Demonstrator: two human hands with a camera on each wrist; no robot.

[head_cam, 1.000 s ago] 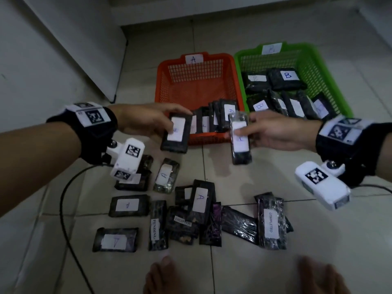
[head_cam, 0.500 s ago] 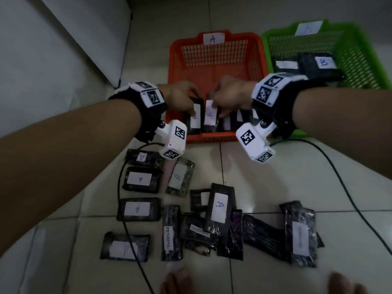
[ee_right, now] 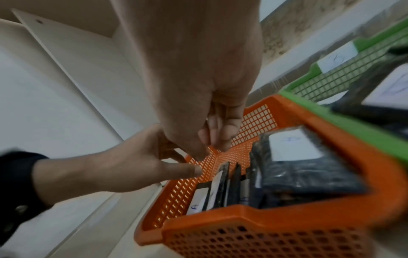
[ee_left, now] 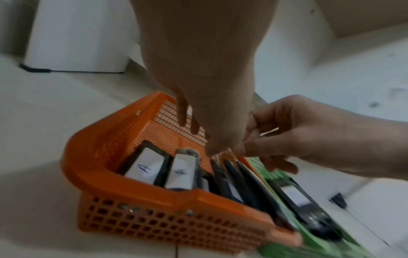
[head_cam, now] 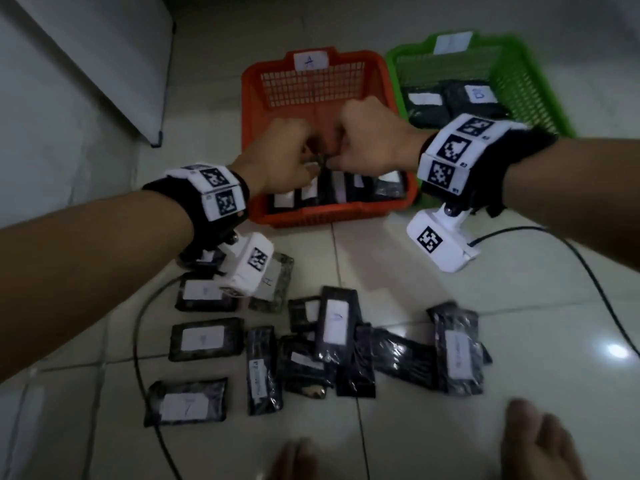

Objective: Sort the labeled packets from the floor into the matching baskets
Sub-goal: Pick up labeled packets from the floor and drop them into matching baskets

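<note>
Both hands, left and right, hover fingers-down, loosely curled and empty, over the orange basket.

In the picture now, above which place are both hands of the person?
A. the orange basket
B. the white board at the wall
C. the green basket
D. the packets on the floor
A: the left hand and right hand meet over the orange basket, above its standing packets.
</note>
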